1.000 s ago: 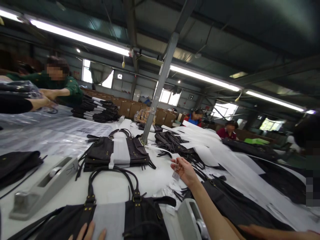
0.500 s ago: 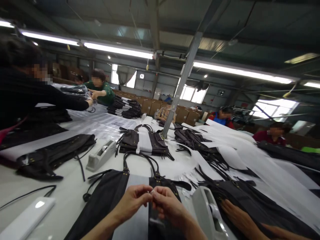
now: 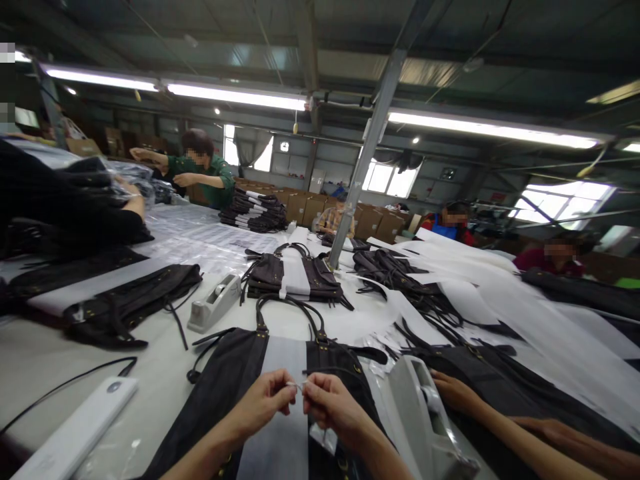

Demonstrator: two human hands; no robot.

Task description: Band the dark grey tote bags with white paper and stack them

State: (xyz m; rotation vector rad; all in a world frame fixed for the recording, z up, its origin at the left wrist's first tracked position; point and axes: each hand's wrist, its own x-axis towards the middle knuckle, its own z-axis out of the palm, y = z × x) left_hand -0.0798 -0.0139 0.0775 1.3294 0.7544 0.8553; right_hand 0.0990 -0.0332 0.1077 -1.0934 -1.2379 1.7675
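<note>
My left hand (image 3: 265,400) and my right hand (image 3: 331,405) meet fingertip to fingertip over a dark handbag (image 3: 240,373) that lies flat in front of me. Between the fingers both hands pinch a small clear tag (image 3: 299,385); what it is exactly is too small to tell. A white paper band (image 3: 280,400) runs down the middle of the bag, and its two handles arch away from me. A grey tape dispenser (image 3: 425,413) stands just right of my right hand.
A co-worker's hands (image 3: 453,393) rest on dark bags at the right. A second tape dispenser (image 3: 215,303), a wrapped bag stack (image 3: 295,277), a white flat device (image 3: 75,430) with a cable, white paper sheets (image 3: 475,293) and a steel post (image 3: 357,173) fill the table. Other people work farther off.
A second ago my right hand reached out with the tag while my left lay on the bag. Both hands have since come together at the tag. The view has swung slightly left.
</note>
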